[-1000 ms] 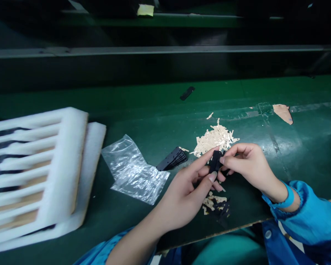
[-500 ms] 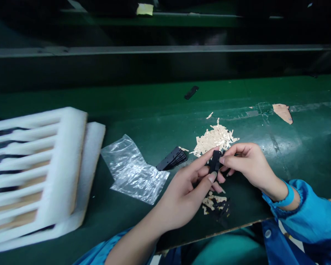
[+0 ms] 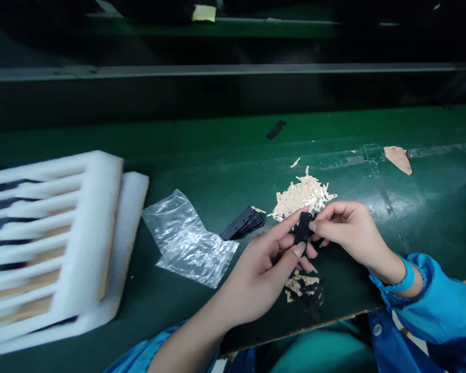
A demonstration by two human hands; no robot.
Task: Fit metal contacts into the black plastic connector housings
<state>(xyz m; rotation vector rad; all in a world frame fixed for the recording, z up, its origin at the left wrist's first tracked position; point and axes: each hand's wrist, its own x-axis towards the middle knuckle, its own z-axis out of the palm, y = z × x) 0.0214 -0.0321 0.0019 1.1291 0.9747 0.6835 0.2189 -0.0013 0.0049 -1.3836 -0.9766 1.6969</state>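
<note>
My left hand (image 3: pixel 262 274) is closed around a small flat black plate (image 3: pixel 303 228), with the thumb on its lower end and the fingers behind it. At the plate's upper right edge, the thumb and index finger of my right hand (image 3: pixel 344 228) pinch together; whether a smaller piece is between them is hidden. Just beyond the hands lies a heap of thin pale metal-like strips (image 3: pixel 301 196). Left of it a fanned stack of similar black plates (image 3: pixel 244 224) rests on the green surface. Below my left fingers is a small pile of pale and black scraps (image 3: pixel 305 290).
A crumpled clear plastic bag (image 3: pixel 192 238) lies left of the stack. Slotted white foam trays (image 3: pixel 97 233), stacked, fill the left side. Farther back are a single black plate (image 3: pixel 276 130) and a brown cardboard-like piece (image 3: pixel 398 159). The table edge (image 3: pixel 334 318) runs near my body.
The single black plate at the back has shifted slightly to the right. Both hands stay almost still, holding the same black plate.
</note>
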